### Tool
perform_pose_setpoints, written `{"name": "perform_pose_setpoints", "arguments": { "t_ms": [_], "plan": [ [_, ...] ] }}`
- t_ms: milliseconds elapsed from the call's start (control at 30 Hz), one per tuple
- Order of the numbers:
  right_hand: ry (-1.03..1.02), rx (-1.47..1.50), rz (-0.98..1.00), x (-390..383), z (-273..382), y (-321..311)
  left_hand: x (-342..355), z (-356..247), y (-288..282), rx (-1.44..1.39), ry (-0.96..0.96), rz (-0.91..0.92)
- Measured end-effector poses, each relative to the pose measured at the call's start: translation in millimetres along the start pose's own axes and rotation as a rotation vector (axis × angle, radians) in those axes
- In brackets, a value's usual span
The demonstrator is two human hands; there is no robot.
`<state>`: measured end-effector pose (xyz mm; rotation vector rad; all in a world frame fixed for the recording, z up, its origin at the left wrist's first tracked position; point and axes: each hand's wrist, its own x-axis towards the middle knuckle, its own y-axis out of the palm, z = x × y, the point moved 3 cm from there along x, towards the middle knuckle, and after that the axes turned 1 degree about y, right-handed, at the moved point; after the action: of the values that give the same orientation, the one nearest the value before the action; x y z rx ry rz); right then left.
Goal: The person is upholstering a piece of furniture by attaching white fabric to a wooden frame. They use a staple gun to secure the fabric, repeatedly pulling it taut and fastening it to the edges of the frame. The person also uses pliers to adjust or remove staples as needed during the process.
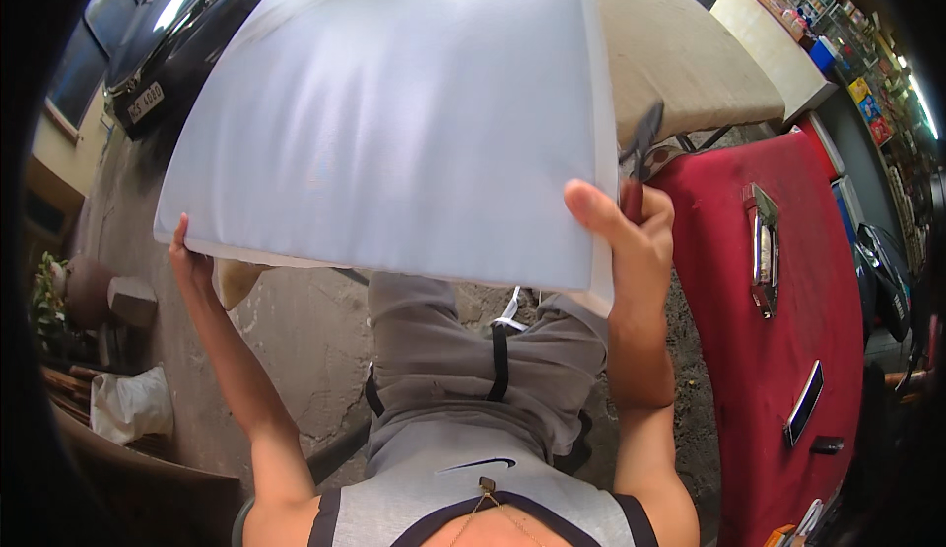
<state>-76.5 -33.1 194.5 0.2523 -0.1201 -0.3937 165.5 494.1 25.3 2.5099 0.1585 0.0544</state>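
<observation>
A large white padded panel (pixel 394 143) with a smooth, slightly shiny covering is held up in front of me, above my lap. At its near left corner, my left hand (pixel 190 256) grips the edge, most of the fingers hidden underneath. My right hand (pixel 636 232) is at the right edge, thumb resting on the white surface. In that same hand is a pliers-like tool (pixel 645 138) with dark jaws pointing up and a reddish handle; the fingers wrap around it. What the panel's underside looks like is hidden.
To the right, a red padded surface (pixel 729 350) carries a metal staple gun (pixel 762 251), a phone (pixel 805 404) and a small black object (pixel 828 444). Behind the panel stands a beige-covered table (pixel 690 64). A dark car (pixel 187 34) is at far left, a white sack (pixel 131 404) nearer.
</observation>
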Motion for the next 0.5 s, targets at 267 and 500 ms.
{"name": "perform_pose_setpoints", "arguments": {
  "t_ms": [267, 500],
  "plan": [
    [0.204, 0.148, -0.063, -71.7, -98.0, 28.4, 59.6, -79.6, 13.6, 0.376, -0.072, 0.024],
    [0.027, -0.104, 0.187, -78.8, -130.4, 28.3, 69.1, -37.1, 4.9, 0.297, -0.073, -0.051]
  ]
}}
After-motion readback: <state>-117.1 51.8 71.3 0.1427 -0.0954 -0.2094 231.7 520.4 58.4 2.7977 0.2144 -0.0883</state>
